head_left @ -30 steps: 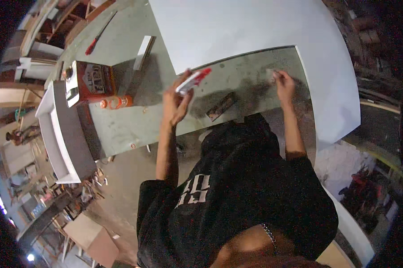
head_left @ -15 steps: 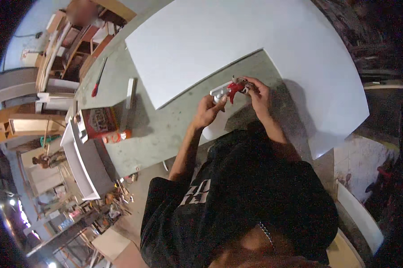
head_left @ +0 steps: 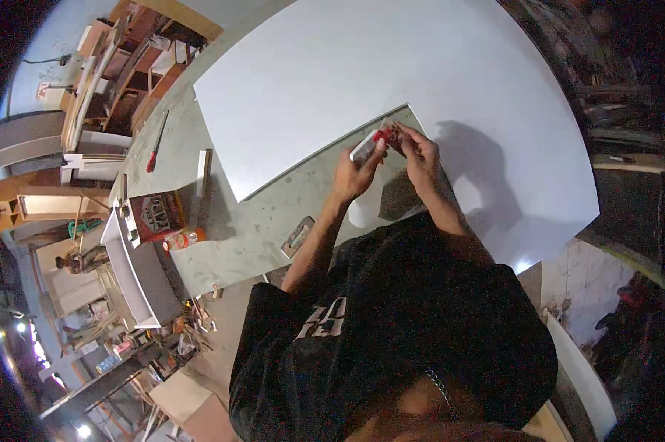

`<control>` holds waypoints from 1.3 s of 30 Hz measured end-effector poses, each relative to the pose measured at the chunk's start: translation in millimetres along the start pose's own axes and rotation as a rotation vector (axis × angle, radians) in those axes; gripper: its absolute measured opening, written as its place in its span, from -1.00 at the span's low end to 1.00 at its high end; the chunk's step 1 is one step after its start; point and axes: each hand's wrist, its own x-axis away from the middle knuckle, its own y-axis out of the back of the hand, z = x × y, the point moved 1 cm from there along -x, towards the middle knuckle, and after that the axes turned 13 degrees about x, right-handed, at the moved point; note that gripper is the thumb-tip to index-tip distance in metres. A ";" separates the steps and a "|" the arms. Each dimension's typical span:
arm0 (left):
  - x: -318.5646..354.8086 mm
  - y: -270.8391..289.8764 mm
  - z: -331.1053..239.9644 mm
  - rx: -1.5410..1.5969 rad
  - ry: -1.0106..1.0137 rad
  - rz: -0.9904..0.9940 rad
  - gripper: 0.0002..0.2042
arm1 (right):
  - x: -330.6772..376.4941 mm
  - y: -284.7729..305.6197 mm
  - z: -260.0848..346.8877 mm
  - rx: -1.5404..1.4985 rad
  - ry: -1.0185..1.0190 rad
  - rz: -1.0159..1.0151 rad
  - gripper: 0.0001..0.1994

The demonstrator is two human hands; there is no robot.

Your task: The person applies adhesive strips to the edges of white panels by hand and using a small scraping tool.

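Note:
Both my hands meet over the table, close to the inner corner of a large white L-shaped sheet [head_left: 310, 81]. My left hand [head_left: 357, 175] is closed around a small handheld object [head_left: 365, 146] with a white body and a red part at its far end. I cannot make out its exact kind. The fingers of my right hand [head_left: 421, 158] pinch at the red end, partly hiding it. Near my left forearm, a flat metal tool with a slot-shaped opening [head_left: 298, 236] lies on the greenish table [head_left: 262, 228].
On the table's left side lie a red-handled slim tool [head_left: 156, 144] and a pale strip [head_left: 203, 173]. Nearby stand a dark red container [head_left: 156, 214] and an orange bottle [head_left: 184, 238]. A white open box [head_left: 128, 267] sits beside the table's left edge. Timber and furniture parts fill the far left.
My hands have come closer together around the white and red object, covering more of its red end. The view has shifted slightly, and the flat metal tool now shows beside my left forearm.

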 end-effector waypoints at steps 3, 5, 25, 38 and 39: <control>-16.8 -1.0 11.5 -0.114 -0.063 -0.082 -0.48 | -16.4 -3.2 -15.4 -0.065 -0.108 0.040 -0.72; -19.2 -4.8 -2.5 -0.215 -0.022 -0.144 -0.49 | -24.9 -0.1 -13.1 -0.132 -0.106 0.134 -0.71; 218.9 319.9 111.1 0.225 -0.574 -1.191 -0.50 | -36.8 -101.0 -76.0 1.178 0.835 0.366 -0.53; 240.3 374.9 150.9 0.286 -0.591 -1.323 -0.51 | 36.0 -262.4 -53.9 1.180 0.695 0.395 -0.43; 249.2 378.9 170.7 0.256 -0.694 -1.293 -0.57 | 21.5 -253.3 -50.6 1.288 0.632 0.382 -0.44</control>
